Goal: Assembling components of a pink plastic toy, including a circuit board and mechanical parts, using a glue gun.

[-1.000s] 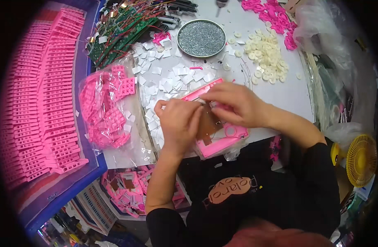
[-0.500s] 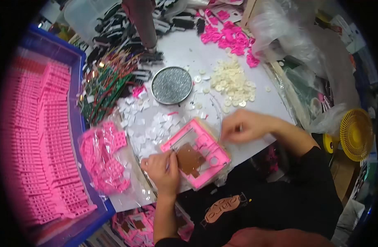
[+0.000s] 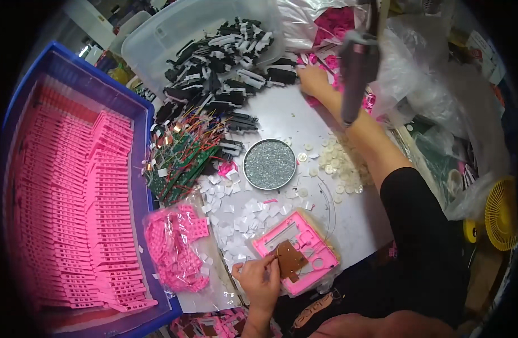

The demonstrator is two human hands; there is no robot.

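Note:
My left hand (image 3: 261, 284) is closed at the near edge of the table, its thumb and forefinger pinching the edge of a brown circuit board (image 3: 291, 261). That board lies over a pink plastic casing (image 3: 317, 253) with a round hole and several slots, which rests tilted on a wrapped block. My right hand (image 3: 315, 82) is stretched to the far side, fingers bunched down at a heap of small pink plastic parts (image 3: 330, 62); what they grip, if anything, is hidden. Black-and-white parts (image 3: 281, 76) lie just left of it.
A round tin of small metal pieces (image 3: 269, 164) stands mid-table, beside cream discs (image 3: 343, 163) and white paper squares (image 3: 253, 219). Wired green boards (image 3: 183, 163), a bag of pink parts (image 3: 174, 248) and a blue crate (image 3: 149, 191) are left. A grey post (image 3: 357, 73) hangs over the right forearm.
My right hand has gone from beside the pink casing to the far pink parts. My left hand stays by the brown board. The whole view has shifted, showing more of the far side.

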